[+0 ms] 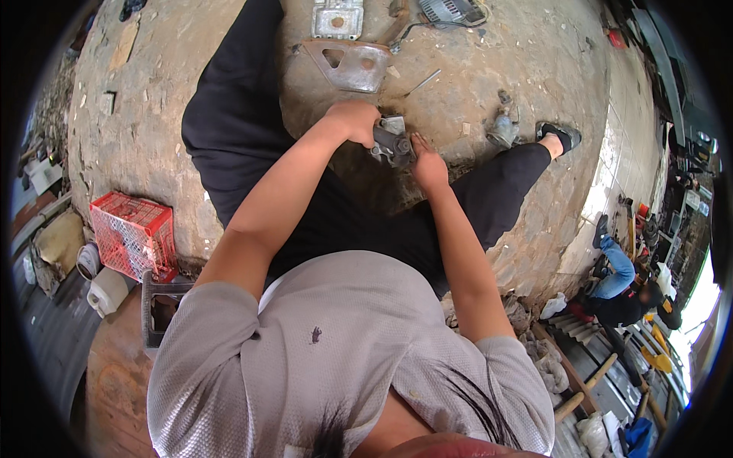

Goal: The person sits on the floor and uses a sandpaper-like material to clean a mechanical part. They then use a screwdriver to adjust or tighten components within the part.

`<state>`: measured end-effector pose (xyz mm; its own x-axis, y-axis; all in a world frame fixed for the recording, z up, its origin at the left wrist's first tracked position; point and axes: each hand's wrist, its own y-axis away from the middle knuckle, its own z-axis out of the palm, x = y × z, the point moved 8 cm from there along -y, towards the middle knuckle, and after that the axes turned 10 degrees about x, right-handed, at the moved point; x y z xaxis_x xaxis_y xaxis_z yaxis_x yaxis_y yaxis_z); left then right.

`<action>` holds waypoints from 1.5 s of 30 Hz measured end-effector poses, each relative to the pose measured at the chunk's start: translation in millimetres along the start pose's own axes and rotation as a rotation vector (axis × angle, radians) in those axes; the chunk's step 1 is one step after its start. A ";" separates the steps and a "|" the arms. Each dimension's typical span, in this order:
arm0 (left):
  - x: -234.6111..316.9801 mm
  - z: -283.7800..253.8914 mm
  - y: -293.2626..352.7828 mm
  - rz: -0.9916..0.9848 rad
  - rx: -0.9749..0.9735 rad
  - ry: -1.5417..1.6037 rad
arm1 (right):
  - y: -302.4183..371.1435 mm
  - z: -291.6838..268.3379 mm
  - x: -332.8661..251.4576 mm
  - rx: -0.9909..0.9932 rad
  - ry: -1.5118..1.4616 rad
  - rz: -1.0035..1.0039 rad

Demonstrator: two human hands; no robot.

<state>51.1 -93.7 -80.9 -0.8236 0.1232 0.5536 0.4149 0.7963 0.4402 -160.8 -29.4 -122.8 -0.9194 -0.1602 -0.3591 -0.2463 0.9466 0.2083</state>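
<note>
Between my knees, just above the floor, is a grey metal machine part (393, 143) with a dark cylindrical section and a lighter block at its far end. My left hand (356, 122) is closed on its left side, the fingers partly hidden behind it. From the right, my right hand (429, 163) presses its fingers against the part's near right end. Its exact kind cannot be made out. Beyond my hands lies a flat metal bracket (353, 66) with triangular cut-outs. A thin metal rod (424, 82) rests on the floor to the bracket's right.
A square metal housing (337, 20) and a grey motor-like unit (452, 11) with a cord lie at the far side. Another metal part (502, 128) sits near my right foot. At left stand a red crate (134, 233) and a white jug (108, 291). Another person (622, 294) is at right.
</note>
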 end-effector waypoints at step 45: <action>5.5 -8.1 8.5 -0.109 0.034 -0.057 | 1.9 -1.7 -11.0 0.045 -0.124 -0.041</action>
<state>53.2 -91.1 -68.4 -0.8842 0.0671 0.4623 0.3089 0.8263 0.4709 -151.6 -26.3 -116.9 -0.8631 -0.1657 -0.4771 -0.2662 0.9520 0.1510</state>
